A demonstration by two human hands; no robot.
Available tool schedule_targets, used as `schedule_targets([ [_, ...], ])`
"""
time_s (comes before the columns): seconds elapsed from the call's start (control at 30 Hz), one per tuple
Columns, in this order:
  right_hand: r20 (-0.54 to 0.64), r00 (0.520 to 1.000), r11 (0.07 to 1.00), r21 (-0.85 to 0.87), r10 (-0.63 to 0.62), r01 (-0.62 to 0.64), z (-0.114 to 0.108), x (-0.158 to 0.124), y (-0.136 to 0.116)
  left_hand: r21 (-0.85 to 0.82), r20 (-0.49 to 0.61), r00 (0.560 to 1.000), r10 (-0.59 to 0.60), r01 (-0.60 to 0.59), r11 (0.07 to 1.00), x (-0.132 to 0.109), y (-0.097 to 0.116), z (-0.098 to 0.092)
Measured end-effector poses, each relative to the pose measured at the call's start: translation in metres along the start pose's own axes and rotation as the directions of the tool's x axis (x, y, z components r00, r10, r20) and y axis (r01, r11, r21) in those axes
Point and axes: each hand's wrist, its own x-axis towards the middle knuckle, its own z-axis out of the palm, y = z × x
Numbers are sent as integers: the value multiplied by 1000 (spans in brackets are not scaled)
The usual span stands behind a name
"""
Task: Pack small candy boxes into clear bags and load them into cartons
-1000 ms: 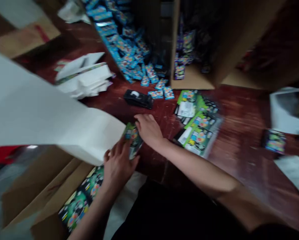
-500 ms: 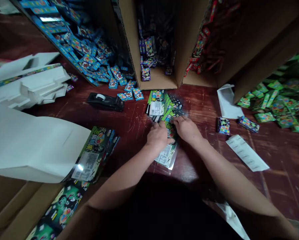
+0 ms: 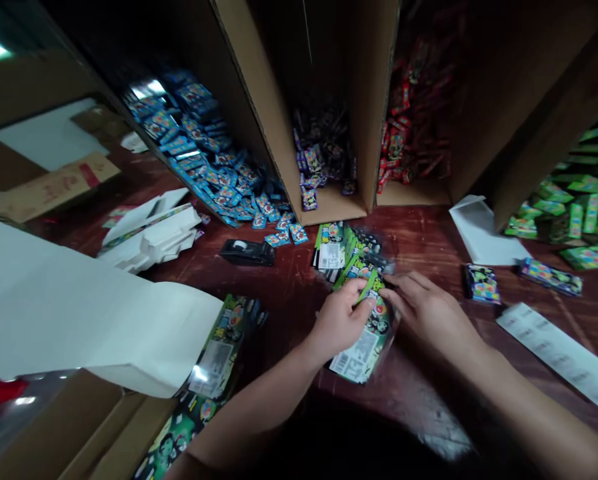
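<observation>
A green clear-wrapped packet [image 3: 361,350] lies on the dark red table [image 3: 429,240] in front of me. My left hand [image 3: 339,322] pinches its upper green flap between thumb and fingers. My right hand [image 3: 429,312] rests on the packet's right side, fingertips pressed at the same flap. Just behind lies a small heap of similar green packets [image 3: 346,250]. Another green packet [image 3: 223,347] sits to the left, half under a big white sheet [image 3: 79,313].
Open cardboard boxes at the back hold blue packs [image 3: 203,167], dark packs [image 3: 319,160], red packs [image 3: 409,133] and green packs [image 3: 569,207]. A black tape dispenser [image 3: 247,252], white folded cartons [image 3: 151,230], two loose packs [image 3: 481,283] and a white strip [image 3: 559,350] lie on the table.
A second ago both hands were at the packet by the white sheet on the left. They moved right to the green packet in the middle, and now grip its upper flap.
</observation>
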Motion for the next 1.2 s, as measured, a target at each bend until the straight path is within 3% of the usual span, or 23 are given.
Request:
schedule_targets([
  [0.1,7,1000,995,99,30,-31,-4,1,1,-43,-33,999,26,-27,999,0,7,2],
  [0.23,33,997,991,115,-67,62,-11,9,1,-52,-99,993,57,-62,997,-3,15,-6],
  [0.4,70,989,989,75,-133,128,-15,14,-4,-157,-68,998,-1,-10,988,-10,18,-15],
  [0.6,46,995,984,161,-85,77,-15,11,-13,-92,-43,997,59,-63,994,-18,14,-17],
  [0.7,63,997,994,103,-46,40,-16,7,-13,-77,-9,998,62,-63,995,-20,12,-14],
  [0.8,103,994,995,-82,-46,55,-20,0,-14,-77,-1,999,38,-38,996,-22,12,-11],
  [0.9,219,969,981,-133,-112,143,-34,-6,-13,-146,140,990,-33,54,988,-26,15,-12],
  [1.0,400,897,982,66,-188,176,-54,-9,-11,-142,442,890,-112,192,971,-32,13,-16],
  [1.03,459,863,977,136,-210,166,-60,-10,-10,-130,487,861,-146,237,963,-34,11,-15],
  [1.07,496,839,971,186,-222,147,-64,-11,-10,-132,484,855,-184,280,951,-36,9,-14],
  [1.1,492,844,970,211,-212,121,-65,-12,-10,-151,441,870,-220,313,938,-38,6,-12],
  [1.17,332,936,973,225,-118,43,-56,-16,-11,-204,264,928,-264,321,925,-39,0,-7],
  [1.2,173,985,971,238,-21,-21,-47,-19,-12,-220,164,951,-264,296,930,-37,-2,-4],
])
